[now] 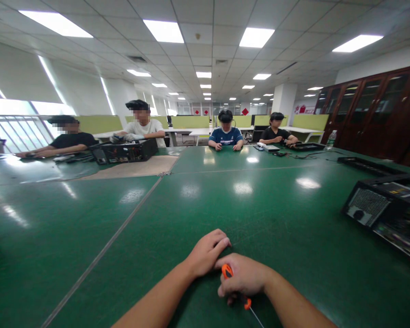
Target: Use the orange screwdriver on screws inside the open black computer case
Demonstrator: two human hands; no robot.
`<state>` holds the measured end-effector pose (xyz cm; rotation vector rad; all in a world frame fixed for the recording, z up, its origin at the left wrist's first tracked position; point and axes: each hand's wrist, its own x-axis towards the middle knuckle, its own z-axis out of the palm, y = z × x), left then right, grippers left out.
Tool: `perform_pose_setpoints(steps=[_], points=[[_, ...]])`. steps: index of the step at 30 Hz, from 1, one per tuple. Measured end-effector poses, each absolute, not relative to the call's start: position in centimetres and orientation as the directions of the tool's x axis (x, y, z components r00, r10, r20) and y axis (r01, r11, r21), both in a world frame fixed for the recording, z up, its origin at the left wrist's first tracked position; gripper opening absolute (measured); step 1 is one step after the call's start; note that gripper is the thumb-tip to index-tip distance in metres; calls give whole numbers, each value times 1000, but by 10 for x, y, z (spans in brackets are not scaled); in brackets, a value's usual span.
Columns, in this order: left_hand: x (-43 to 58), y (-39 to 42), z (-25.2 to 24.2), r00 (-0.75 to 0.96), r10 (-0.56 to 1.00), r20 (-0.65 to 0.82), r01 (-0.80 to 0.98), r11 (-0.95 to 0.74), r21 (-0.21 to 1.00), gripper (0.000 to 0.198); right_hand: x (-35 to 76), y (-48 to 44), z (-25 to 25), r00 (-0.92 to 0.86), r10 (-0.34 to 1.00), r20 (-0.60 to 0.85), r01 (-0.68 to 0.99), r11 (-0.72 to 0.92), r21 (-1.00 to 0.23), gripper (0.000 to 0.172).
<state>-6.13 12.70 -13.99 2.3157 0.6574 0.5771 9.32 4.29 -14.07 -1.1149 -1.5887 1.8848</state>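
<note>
In my right hand (248,275) is a screwdriver (227,271) with an orange and black handle. Its thin metal shaft sticks out below the fist and slants toward the lower right edge of the view. My left hand (208,253) rests on the green table (150,255), fingers curled down and thumb against them; I see nothing in it. The fingers of the right hand touch or nearly touch the left hand near the left thumb, and part of the left palm is hidden.
At the right stands an opened computer case (389,209), with a black panel (369,166) behind it. Across the table several people sit or work, one with another computer case (125,151) on a brown mat (140,166). A white box (269,148) and cables lie far right.
</note>
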Motion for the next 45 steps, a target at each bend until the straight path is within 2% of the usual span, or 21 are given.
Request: perform_pose_setpoints(steps=[14, 45], points=[[-61, 126, -140, 773, 589, 235, 291, -659, 694, 48, 95, 44, -146, -588, 764, -267, 140, -230, -963, 47], [-61, 126, -140, 770, 595, 232, 288, -648, 705, 46, 94, 42, -143, -569, 775, -274, 147, -232, -962, 45]])
